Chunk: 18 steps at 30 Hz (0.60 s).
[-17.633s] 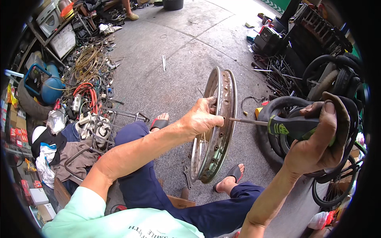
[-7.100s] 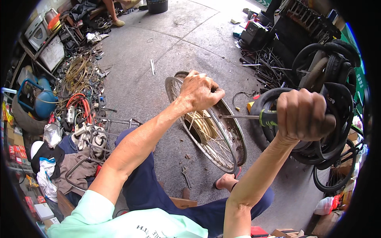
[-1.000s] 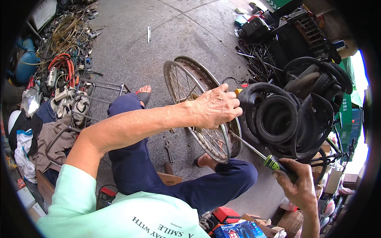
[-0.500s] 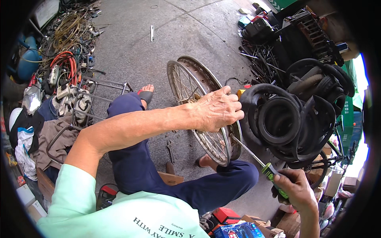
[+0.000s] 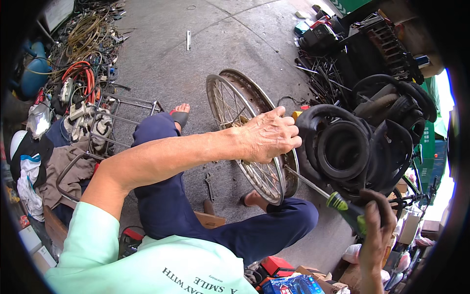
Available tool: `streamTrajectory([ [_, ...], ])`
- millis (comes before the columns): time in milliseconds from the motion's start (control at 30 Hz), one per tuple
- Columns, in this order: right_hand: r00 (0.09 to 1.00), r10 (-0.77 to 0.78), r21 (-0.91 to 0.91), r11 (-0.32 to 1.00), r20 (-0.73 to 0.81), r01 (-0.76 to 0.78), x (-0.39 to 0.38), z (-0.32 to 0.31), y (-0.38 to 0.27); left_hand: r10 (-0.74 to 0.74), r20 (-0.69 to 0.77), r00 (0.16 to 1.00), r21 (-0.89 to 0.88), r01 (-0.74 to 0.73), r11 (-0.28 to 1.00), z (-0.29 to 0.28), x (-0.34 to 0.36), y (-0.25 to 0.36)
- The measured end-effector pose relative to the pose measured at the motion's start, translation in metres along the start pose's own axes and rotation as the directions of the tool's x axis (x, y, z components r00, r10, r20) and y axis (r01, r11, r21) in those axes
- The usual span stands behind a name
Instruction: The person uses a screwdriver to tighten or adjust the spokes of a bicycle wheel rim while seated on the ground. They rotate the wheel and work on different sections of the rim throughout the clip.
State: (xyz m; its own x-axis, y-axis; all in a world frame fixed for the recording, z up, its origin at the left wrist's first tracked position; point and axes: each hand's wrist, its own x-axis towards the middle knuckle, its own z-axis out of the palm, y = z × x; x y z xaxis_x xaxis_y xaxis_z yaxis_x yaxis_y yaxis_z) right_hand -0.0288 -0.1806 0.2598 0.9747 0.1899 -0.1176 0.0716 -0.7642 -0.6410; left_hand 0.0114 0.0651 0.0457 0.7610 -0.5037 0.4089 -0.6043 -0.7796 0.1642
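Wheel (image 5: 252,93) clasped in left grip (image 5: 270,134); right grip (image 5: 375,219) around screwdriver (image 5: 343,208); black tyres (image 5: 324,157) crowding beside.

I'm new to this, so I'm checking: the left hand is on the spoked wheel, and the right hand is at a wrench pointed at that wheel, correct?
Not a wrench: the head view shows a screwdriver with a green and black handle at the right hand, pointed at the spoked wheel. The left hand is on that wheel.
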Motion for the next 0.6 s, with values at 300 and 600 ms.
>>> streamTrajectory([
  [300,0.835,-0.338,-0.718,0.429,0.435,0.548,0.004,-0.013,-0.006,-0.011,-0.003,1.0,-0.005,0.011,1.0,0.0,0.003,-0.003],
  [600,0.993,-0.117,-0.233,0.966,-0.021,0.109,0.015,-0.005,0.007,-0.053,-0.034,0.998,-0.019,0.052,0.998,0.002,0.004,-0.013],
])
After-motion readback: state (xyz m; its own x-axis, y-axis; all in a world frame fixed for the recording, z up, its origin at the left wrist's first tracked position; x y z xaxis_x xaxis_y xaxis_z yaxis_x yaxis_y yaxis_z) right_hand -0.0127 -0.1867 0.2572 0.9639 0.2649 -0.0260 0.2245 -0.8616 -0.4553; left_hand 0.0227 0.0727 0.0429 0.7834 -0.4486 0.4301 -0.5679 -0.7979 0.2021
